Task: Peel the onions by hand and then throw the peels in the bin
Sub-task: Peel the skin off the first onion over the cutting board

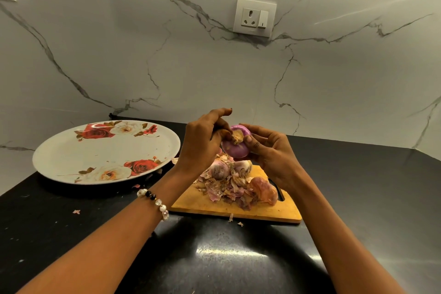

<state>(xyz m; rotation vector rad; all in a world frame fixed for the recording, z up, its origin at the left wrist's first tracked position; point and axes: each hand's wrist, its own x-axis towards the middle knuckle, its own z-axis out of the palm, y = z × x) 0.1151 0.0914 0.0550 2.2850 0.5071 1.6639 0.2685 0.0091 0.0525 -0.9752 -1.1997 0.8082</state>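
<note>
I hold a purple onion [235,148] in the air above the wooden cutting board [198,201]. My right hand [267,150] cups it from the right. My left hand [202,141] pinches the brown dry skin at the onion's end with fingertips. Below, on the board, lie two onions [220,169] with skin on them, amid a heap of loose peels [236,192]. A larger curled peel [265,191] rests at the heap's right side.
A large white plate with red roses [71,150] sits on the black counter to the left of the board. Small peel scraps [76,211] lie scattered on the counter. A marble wall with a socket [254,16] stands behind.
</note>
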